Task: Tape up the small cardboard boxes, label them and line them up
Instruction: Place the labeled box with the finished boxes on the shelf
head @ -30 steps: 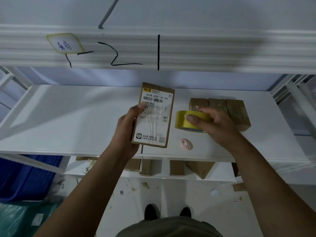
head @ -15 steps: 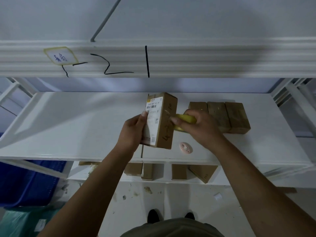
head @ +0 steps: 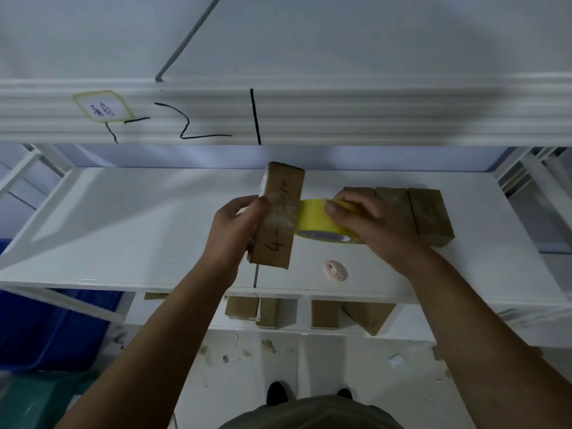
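Small brown cardboard box (head: 277,218) is being held up over the white shelf (head: 123,227), mid-scene, long axis running near-to-far. Left hand (head: 235,224) is gripping it from the left, thumb pressing on the upturned face and fingers wrapping round the far side.

Change over the last second: the box is getting rotated. The printed label face was looking at the camera; now the narrow side with handwritten "4-…10" is facing up and the label has swung off to the left. Right hand (head: 371,224), curled round the yellow roll of tape (head: 322,224) with its thumb lying on the outer band, has been closing in; the roll is now touching the box's right edge.

Reading: labelling looks done on this one, and taping is starting or continuing. A glossy patch is showing across the middle of the upturned face, probably tape already on; can't tell whether a fresh strip is stuck down yet.

Three brown boxes in a row (head: 427,215) are sitting on the shelf to the right, partly behind the right hand, so this box is likely joining that line next. Small pink oval gadget (head: 335,269) is lying near the shelf's near edge, untouched. More cardboard boxes (head: 322,314) are waiting on the lower shelf.
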